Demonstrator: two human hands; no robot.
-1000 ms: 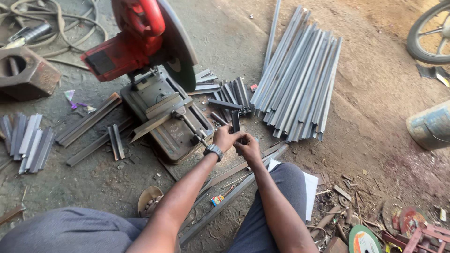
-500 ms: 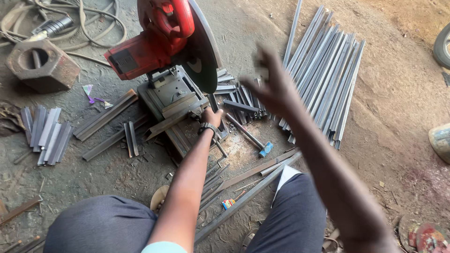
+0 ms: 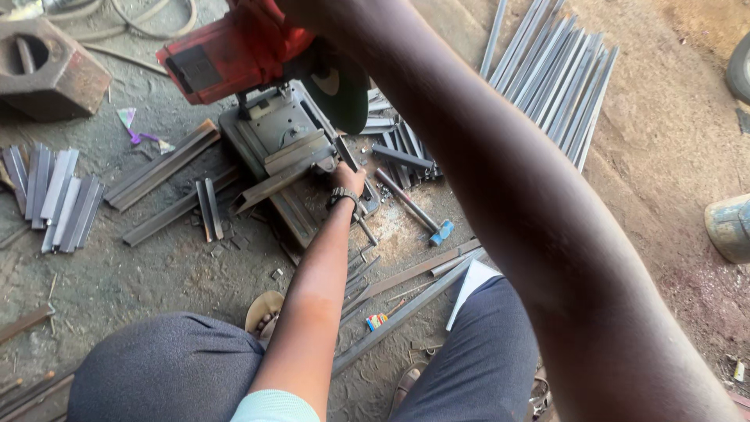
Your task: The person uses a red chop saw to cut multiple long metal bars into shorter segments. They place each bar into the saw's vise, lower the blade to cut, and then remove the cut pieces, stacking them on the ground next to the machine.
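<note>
Head view: a dark metal bar (image 3: 349, 166) is being gripped by the left hand (image 3: 348, 180) on the chop saw's base (image 3: 281, 141), beneath the red saw (image 3: 234, 51). The right hand is being hidden above the frame's edge; only its arm (image 3: 531, 211) is being shown, so its grip cannot be told.

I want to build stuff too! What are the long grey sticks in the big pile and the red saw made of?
The long grey bars look like bare steel: dull silver-grey, straight, hard-edged, with a faint sheen. The red saw seems to have a painted metal or plastic housing, smooth and scuffed; which one is unclear. Its base looks like unpainted grey metal. The left hand rests there.
</note>
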